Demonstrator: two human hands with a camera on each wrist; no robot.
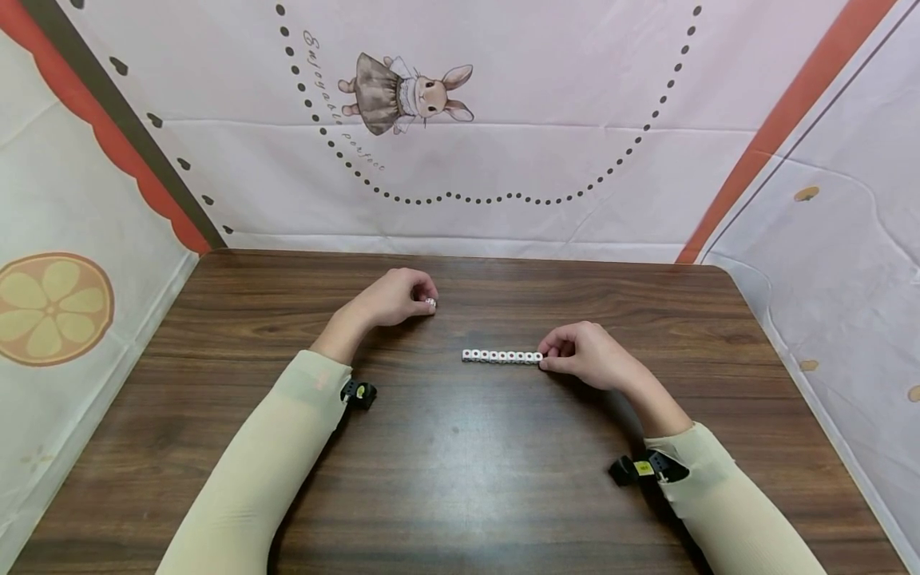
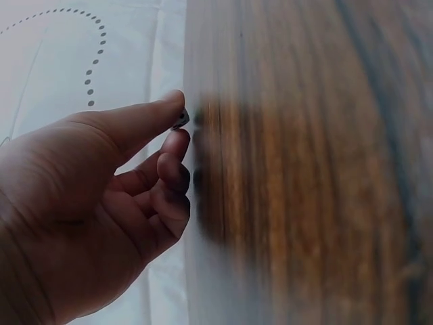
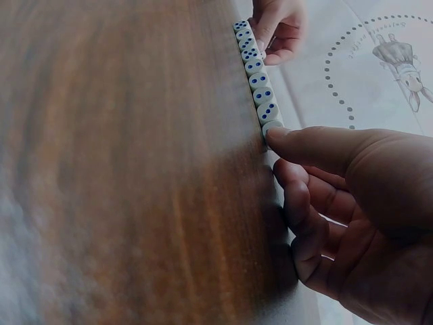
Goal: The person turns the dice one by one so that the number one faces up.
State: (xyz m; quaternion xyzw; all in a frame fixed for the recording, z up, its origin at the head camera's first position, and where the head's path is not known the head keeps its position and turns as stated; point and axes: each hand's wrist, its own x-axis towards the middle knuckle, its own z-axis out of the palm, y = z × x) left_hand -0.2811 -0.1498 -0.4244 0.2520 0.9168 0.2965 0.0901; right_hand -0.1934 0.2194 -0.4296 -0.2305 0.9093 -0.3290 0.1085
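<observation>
A straight row of several white dice (image 1: 503, 357) lies on the table, with dark blue pips facing the right wrist camera. At its right end my right hand (image 1: 591, 355) pinches the last die (image 3: 272, 126) between thumb and fingers. Farther back and to the left, my left hand (image 1: 395, 297) holds a single die (image 1: 431, 303) between thumb and forefinger, apart from the row. In the left wrist view only a dark corner of that die (image 2: 181, 119) shows behind the thumb.
The brown wood-grain table (image 1: 460, 479) reaches back to a pale printed cloth (image 1: 546, 96) with a rabbit figure. Cloth walls also stand along the left and right table edges. A small black camera is strapped at each wrist.
</observation>
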